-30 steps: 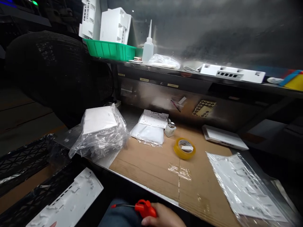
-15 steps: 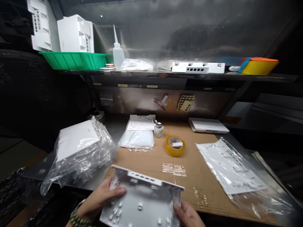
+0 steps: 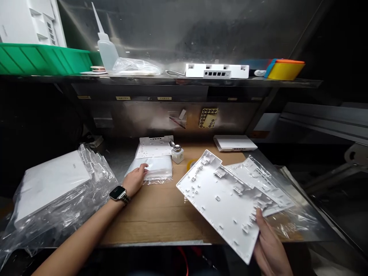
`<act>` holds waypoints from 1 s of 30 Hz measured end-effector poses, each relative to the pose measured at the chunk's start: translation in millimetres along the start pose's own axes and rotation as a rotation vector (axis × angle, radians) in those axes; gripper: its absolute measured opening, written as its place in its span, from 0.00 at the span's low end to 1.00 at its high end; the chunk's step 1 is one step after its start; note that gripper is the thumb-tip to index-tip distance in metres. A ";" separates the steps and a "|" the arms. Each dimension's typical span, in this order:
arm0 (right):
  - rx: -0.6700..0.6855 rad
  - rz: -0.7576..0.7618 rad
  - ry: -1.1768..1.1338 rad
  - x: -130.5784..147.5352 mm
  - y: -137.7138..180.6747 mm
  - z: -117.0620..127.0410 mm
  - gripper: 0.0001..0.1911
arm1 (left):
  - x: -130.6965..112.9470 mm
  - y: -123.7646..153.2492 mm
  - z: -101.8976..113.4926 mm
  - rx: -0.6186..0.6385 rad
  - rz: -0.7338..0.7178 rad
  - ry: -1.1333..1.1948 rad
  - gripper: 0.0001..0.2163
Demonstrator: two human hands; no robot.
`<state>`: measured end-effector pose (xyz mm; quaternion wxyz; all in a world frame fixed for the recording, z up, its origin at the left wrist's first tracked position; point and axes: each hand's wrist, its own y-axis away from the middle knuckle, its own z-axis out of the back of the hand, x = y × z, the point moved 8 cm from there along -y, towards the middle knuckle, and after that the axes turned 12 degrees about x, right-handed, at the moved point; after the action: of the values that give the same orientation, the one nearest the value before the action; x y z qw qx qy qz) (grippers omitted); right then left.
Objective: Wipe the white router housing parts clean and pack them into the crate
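Observation:
My right hand (image 3: 270, 243) grips the lower right corner of a white plastic router cover (image 3: 214, 203). The cover is held tilted above the table, its inner side with clips and posts facing me. My left hand (image 3: 136, 179), wearing a watch (image 3: 117, 193), reaches out to a stack of clear plastic bags (image 3: 158, 168). Its fingertips rest on the left part of that stack, and its fingers are stretched forward. Another white cover (image 3: 155, 145) lies just behind the bags. Behind the held cover, a roll of yellow tape (image 3: 191, 164) is mostly hidden.
Bagged white covers (image 3: 54, 180) are piled at the left. A bagged cover (image 3: 276, 191) lies at the right, and a white router (image 3: 235, 143) behind it. A pump bottle (image 3: 177, 155) stands beside the bags. Above runs a shelf (image 3: 172, 82) with a green bin (image 3: 43, 59) and squeeze bottle (image 3: 107, 51).
My left hand has let go of the router cover and moved forward to the bag stack. My right hand has carried the cover rightward and turned it. The view has shifted right.

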<state>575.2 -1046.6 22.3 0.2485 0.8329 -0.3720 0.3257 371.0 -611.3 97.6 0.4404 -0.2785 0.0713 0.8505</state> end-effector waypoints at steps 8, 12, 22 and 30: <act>0.007 -0.045 0.089 -8.7 -5.5 10.6 0.38 | 11.0 -15.5 26.0 -0.054 0.066 0.041 0.19; -0.022 -0.060 0.096 -10.5 -8.3 19.6 0.41 | 25.8 -25.5 25.6 0.013 0.080 0.140 0.18; -0.079 -0.102 0.057 -16.7 -4.1 8.8 0.45 | 15.5 -30.2 26.2 -0.003 0.027 0.076 0.11; 0.055 -0.203 0.084 -50.5 -15.9 -18.2 0.44 | -24.3 -22.5 -0.2 0.213 -0.108 0.439 0.15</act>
<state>555.3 -1002.0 -5.1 0.2724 0.8585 -0.2659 0.3435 399.9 -615.0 113.3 0.4860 -0.4118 0.2394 0.7327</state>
